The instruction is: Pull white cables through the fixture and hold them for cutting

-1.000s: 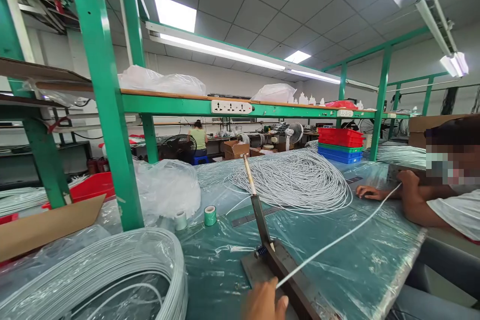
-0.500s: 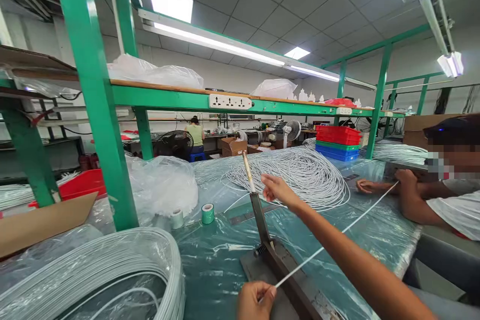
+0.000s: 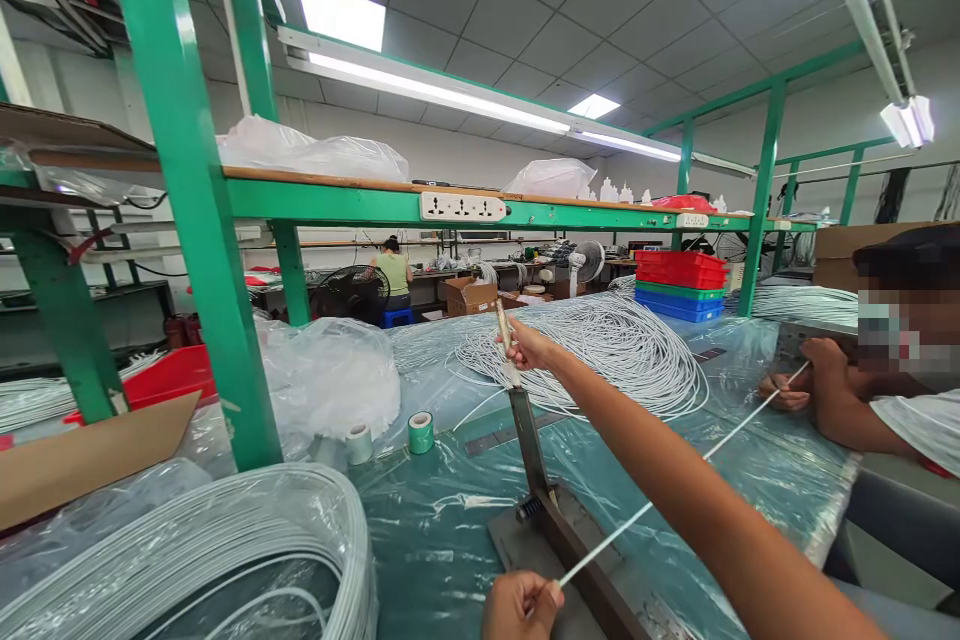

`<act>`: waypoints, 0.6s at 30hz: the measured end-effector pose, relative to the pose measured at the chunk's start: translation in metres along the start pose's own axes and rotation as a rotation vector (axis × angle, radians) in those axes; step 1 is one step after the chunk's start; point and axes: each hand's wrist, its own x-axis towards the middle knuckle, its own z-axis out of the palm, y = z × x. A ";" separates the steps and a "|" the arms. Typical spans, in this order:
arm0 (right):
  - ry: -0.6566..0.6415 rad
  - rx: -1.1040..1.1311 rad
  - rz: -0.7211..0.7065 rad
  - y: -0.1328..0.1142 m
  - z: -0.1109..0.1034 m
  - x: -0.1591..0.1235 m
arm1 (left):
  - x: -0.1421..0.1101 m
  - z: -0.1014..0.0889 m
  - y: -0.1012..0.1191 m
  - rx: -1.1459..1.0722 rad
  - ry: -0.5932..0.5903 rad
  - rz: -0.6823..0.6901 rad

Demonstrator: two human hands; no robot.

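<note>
My left hand (image 3: 521,605) is closed, pinching the near end of a white cable (image 3: 675,480) at the bottom edge. The cable runs taut across the metal cutter base (image 3: 585,560) to a co-worker's hands (image 3: 795,385) at the right. My right hand (image 3: 525,345) is wrapped round the upper handle of the cutter's raised lever (image 3: 517,390), my arm reaching across the cable. A big loose pile of white cable (image 3: 607,350) lies behind the lever.
A coil of grey-white cable (image 3: 225,550) lies at the near left by a green post (image 3: 195,200). Two tape rolls (image 3: 420,432) and a plastic bag (image 3: 330,375) stand mid-table. Red and blue trays (image 3: 679,285) are stacked at the back. Another person (image 3: 395,270) works far off.
My right hand came into view, reached forward and closed on the lever handle. The co-worker's hands lifted off the table and drew together on the cable's far end.
</note>
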 end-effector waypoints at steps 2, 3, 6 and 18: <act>-0.008 0.017 -0.024 -0.005 -0.008 -0.023 | -0.002 -0.001 0.005 -0.008 0.011 0.010; -0.017 0.026 -0.037 -0.007 -0.014 -0.038 | -0.003 -0.001 0.007 -0.008 0.016 0.015; -0.074 0.079 -0.062 -0.005 -0.032 -0.096 | -0.004 -0.001 0.010 -0.026 0.021 0.008; -0.001 0.040 0.236 0.101 -0.047 -0.275 | -0.011 -0.003 0.028 -0.041 -0.008 -0.035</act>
